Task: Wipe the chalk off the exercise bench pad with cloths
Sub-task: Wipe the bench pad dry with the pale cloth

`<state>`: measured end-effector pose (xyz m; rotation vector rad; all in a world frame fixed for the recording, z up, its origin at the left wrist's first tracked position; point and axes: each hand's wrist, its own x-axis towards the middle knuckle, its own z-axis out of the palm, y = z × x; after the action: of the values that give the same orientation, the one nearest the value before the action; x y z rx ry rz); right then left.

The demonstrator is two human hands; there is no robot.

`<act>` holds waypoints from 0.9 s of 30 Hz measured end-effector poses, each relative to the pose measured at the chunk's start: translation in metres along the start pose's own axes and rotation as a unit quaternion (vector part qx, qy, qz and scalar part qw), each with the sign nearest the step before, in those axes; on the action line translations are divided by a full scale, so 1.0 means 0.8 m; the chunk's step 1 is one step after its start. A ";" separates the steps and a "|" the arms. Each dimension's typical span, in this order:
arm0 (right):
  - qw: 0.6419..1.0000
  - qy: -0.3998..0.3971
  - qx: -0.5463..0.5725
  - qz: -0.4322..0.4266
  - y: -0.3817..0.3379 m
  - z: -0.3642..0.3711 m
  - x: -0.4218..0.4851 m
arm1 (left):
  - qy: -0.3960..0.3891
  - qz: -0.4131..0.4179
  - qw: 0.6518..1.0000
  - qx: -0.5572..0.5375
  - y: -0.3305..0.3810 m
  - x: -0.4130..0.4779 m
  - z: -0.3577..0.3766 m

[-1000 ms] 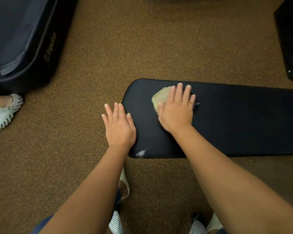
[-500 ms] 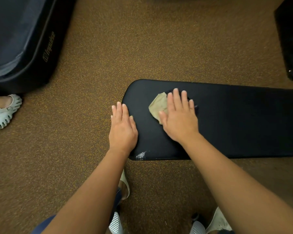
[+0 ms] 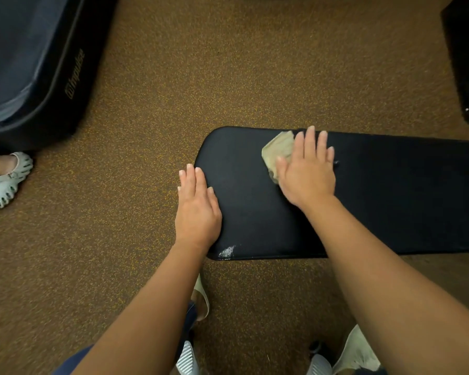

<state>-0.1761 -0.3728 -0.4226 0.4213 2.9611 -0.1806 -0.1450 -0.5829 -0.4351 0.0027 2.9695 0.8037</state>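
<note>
The black bench pad [image 3: 390, 201] runs from the middle of the view to the right edge. A white chalk smear [image 3: 226, 251] sits at its near left corner. My right hand [image 3: 306, 171] lies flat with straight fingers on a beige cloth [image 3: 278, 150], pressing it onto the pad near the far edge. Most of the cloth is hidden under the hand. My left hand [image 3: 197, 209] rests flat on the pad's left end, fingers straight, just above the chalk smear.
Brown speckled carpet [image 3: 228, 77] surrounds the bench. A dark padded machine [image 3: 38, 63] stands at the upper left, another black object [image 3: 466, 58] at the upper right. Another person's foot in a pale clog [image 3: 3, 180] is at the left edge. My own shoes [image 3: 186, 358] show below.
My right hand has slid the cloth away from me and a little to the right, up to the pad's far edge. My left hand has stayed on the pad's left end.
</note>
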 end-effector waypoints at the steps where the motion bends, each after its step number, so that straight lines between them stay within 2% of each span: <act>1: 1.000 -0.003 0.005 0.025 -0.010 -0.002 0.011 | 0.000 -0.001 1.000 0.000 0.000 0.000 0.000; 3: 1.000 -0.006 0.009 0.004 -0.036 -0.002 0.017 | -0.001 -0.002 1.000 0.000 0.000 0.000 0.000; 6: 0.987 -0.004 -0.005 -0.159 -0.043 0.006 -0.012 | -0.001 -0.002 1.000 0.003 -0.001 0.000 0.001; 8: 0.981 -0.003 -0.006 -0.192 -0.014 0.007 -0.031 | -0.007 -0.005 1.000 0.001 -0.001 0.000 0.000; 11: 0.997 -0.001 -0.008 -0.071 0.021 0.001 -0.020 | -0.010 -0.008 1.000 -0.001 0.001 -0.001 -0.002; 13: 1.000 -0.011 -0.003 0.004 0.014 -0.003 -0.007 | -0.011 -0.007 1.000 0.003 0.001 -0.001 -0.002; 15: 1.000 -0.007 -0.008 -0.006 -0.012 -0.002 -0.016 | -0.011 -0.009 1.000 0.005 0.002 -0.001 -0.002; 18: 0.991 -0.016 -0.021 -0.131 -0.022 0.008 -0.069 | -0.013 -0.011 1.000 0.008 0.001 -0.002 -0.002; 20: 0.985 -0.027 -0.033 -0.166 0.004 0.010 -0.098 | -0.015 -0.010 1.000 0.005 0.001 -0.002 -0.002; 23: 0.997 -0.029 -0.035 -0.067 0.040 0.004 -0.086 | -0.011 -0.009 1.000 0.005 0.000 -0.002 -0.002; 25: 0.999 -0.031 -0.018 0.002 0.032 0.000 -0.074 | -0.011 -0.012 1.000 0.007 0.000 -0.002 -0.001; 27: 1.000 -0.019 -0.008 -0.006 0.004 0.003 -0.084 | -0.013 -0.014 1.000 0.004 0.001 -0.002 -0.002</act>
<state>-0.1112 -0.3879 -0.4145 0.3935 2.9260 -0.1647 -0.1431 -0.5831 -0.4336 -0.0280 2.9422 0.7839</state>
